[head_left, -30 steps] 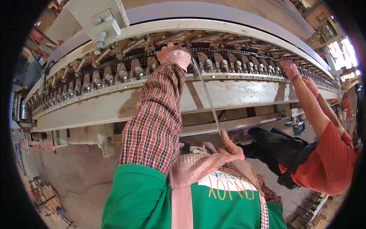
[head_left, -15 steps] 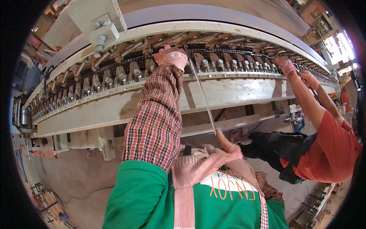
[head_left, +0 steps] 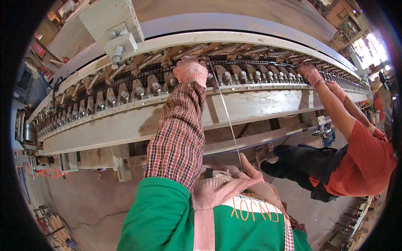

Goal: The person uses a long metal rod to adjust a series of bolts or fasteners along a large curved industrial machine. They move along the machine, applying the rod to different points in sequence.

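Observation:
My left hand (head_left: 191, 70), in a pink-and-white work glove, reaches up to a long machine's row of metal brackets and springs (head_left: 153, 85). Its fingers curl at the chain (head_left: 144, 77) behind the brackets, and what they grip is hidden. A long thin metal rod (head_left: 226, 111) slants from beside that hand down toward my chest. At its lower end is my right hand (head_left: 250, 168), gloved too and closed around the rod, partly covered by the pink apron cloth (head_left: 228, 190).
To the right, a co-worker in a red shirt (head_left: 360, 161) has both gloved hands (head_left: 312, 75) on the same bracket row. A pale beam (head_left: 264, 102) runs below the brackets. A large bolted block (head_left: 119, 44) stands at the upper left. Wood pieces (head_left: 60, 232) lie at the lower left.
The whole view has shifted slightly. My left fingers are more curled. My right hand sits a little lower, and the rod looks thinner and reaches further down behind the thumb.

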The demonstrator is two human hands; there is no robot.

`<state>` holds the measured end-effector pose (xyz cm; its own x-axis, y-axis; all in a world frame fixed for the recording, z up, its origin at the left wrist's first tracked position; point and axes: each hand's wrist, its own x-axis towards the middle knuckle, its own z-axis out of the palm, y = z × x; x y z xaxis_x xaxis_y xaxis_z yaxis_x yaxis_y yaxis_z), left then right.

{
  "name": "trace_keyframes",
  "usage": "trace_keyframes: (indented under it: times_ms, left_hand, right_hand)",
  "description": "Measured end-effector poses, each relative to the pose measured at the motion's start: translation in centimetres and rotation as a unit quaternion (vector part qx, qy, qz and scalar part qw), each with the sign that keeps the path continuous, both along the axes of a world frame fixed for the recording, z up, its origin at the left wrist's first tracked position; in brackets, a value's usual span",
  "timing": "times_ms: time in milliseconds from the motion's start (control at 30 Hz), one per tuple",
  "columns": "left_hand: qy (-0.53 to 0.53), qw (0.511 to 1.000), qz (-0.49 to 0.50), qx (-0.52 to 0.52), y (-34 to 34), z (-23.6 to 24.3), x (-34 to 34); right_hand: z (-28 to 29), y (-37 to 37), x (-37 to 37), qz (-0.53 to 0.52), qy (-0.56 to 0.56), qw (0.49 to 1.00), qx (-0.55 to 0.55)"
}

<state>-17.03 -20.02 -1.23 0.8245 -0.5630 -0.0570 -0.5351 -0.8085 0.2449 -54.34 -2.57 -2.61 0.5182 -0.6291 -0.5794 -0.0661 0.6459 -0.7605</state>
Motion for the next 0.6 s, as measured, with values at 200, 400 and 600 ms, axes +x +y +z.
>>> trace_keyframes:
  times_ms: [200,400,600]
  left_hand:
    - [-0.014,1.000,-0.021,-0.008,0.2,-1.0,-0.2]
    - [0.012,0.999,-0.043,-0.001,0.5,0.7,-0.7]
    - [-0.023,0.998,-0.050,-0.012,0.2,0.1,-0.3]
  right_hand:
    - [1.5,-0.3,-1.0,0.016,0.018,1.000,0.006]
    - [2.2,-1.6,-2.4,0.028,0.039,0.999,-0.004]
    - [4.0,-3.6,-4.1,0.083,0.073,0.992,-0.062]
